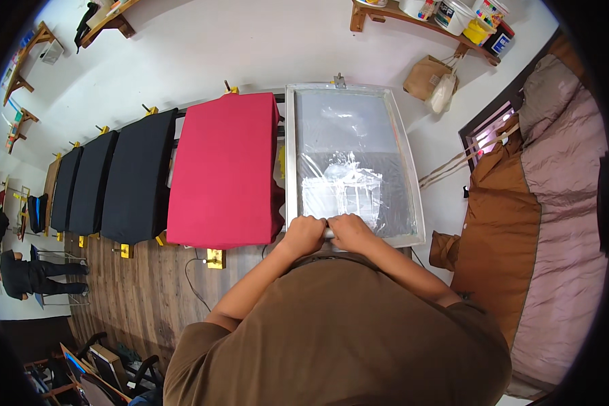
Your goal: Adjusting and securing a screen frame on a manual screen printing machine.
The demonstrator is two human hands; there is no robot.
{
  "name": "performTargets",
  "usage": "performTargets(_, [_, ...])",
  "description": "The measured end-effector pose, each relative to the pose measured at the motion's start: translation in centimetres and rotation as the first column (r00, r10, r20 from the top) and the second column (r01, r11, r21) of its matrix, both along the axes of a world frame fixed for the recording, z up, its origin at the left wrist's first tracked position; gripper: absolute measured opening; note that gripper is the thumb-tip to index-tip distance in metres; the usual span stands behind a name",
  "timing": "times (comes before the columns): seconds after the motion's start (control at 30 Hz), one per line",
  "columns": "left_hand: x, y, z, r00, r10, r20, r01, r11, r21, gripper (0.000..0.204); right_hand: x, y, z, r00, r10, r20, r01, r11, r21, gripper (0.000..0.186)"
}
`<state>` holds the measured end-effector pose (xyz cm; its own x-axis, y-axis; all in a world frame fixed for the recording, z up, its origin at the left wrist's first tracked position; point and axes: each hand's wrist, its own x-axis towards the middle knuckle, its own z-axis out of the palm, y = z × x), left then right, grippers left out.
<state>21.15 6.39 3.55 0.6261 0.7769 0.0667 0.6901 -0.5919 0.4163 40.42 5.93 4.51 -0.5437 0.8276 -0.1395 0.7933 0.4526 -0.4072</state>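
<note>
A screen printing frame with pale metal rails lies in front of me, its near end close to my body. Smeared white ink covers the lower middle of its translucent mesh. My left hand is closed over the near rail, toward the left corner. Beside it, my right hand is closed on the same rail, the two thumbs almost meeting. My fingertips are hidden beneath the knuckles. Left of the frame, apart from my hands, a red fabric is stretched over a board.
Several boards with black fabric continue leftward, with yellow clamps along the row. A shelf with paint tubs hangs at upper right. Brown and pinkish cloth hangs at right. Another person stands far left; a cable crosses the floor.
</note>
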Motion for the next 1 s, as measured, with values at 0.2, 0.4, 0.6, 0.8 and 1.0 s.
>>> performTargets(0.2, [0.2, 0.6, 0.3, 1.000, 0.012, -0.026, -0.013, 1.000, -0.027, 0.010, 0.2, 0.8, 0.7, 0.999, 0.054, 0.006, -0.054, 0.998, -0.035, 0.019])
performTargets(0.4, [0.1, 0.5, 0.2, 0.999, 0.010, -0.047, -0.011, 1.000, -0.028, 0.010, 0.2, 0.6, 0.3, 0.999, 0.040, 0.014, -0.040, 0.999, -0.016, 0.017])
performTargets(0.6, [0.3, 0.2, 0.1, 0.998, 0.021, -0.055, -0.021, 1.000, -0.008, 0.010, 0.3, 0.3, 0.0, 1.000, 0.022, -0.013, -0.022, 1.000, 0.017, 0.015])
performTargets(0.8, [0.2, -0.1, 0.0, 0.998, 0.027, -0.053, -0.028, 1.000, -0.015, 0.010, 0.2, 0.0, 0.0, 1.000, 0.027, 0.004, -0.027, 1.000, -0.013, 0.016])
performTargets(1.0, [0.2, -0.5, -0.2, 0.999, 0.033, -0.041, -0.034, 0.999, -0.022, 0.009, 0.3, -0.4, -0.5, 1.000, 0.029, -0.007, -0.029, 1.000, 0.010, 0.014])
